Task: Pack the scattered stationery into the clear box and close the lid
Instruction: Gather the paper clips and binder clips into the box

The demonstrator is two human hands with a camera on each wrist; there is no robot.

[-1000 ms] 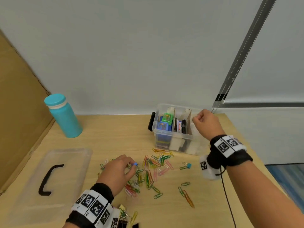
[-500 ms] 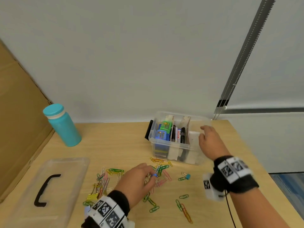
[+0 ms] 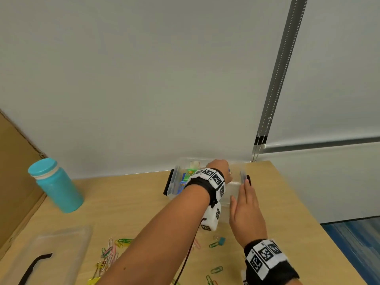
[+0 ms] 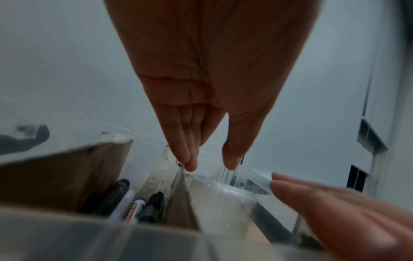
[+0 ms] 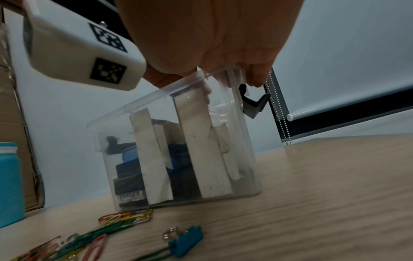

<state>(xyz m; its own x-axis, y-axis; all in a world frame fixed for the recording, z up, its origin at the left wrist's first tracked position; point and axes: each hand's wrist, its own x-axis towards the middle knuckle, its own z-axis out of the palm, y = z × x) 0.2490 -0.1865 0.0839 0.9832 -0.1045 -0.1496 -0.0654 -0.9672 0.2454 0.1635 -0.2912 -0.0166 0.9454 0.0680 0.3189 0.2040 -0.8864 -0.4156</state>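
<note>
The clear box (image 3: 174, 183) stands at the back of the table with markers (image 4: 136, 203), an eraser (image 5: 130, 193) and cardboard dividers inside. My left hand (image 3: 219, 164) reaches over it. Its fingers (image 4: 187, 155) point straight down into the right-hand compartment, thumb apart from them, and nothing shows between them. My right hand (image 3: 243, 195) lies flat with straight fingers against the box's right end, beside the black latch (image 5: 253, 104). Coloured paper clips (image 3: 111, 250) and a blue binder clip (image 3: 221, 241) lie on the table. The clear lid (image 3: 61, 243) lies at the front left.
A teal bottle (image 3: 56, 187) stands at the back left beside a cardboard panel (image 3: 14, 175). A bead chain (image 3: 257, 149) hangs behind the box. More paper clips (image 3: 216, 270) lie near my right wrist. The table edge runs close on the right.
My left hand has left the paper clip pile and reached across over the box. My right hand has shifted to the box's right end. The view has tilted upward.
</note>
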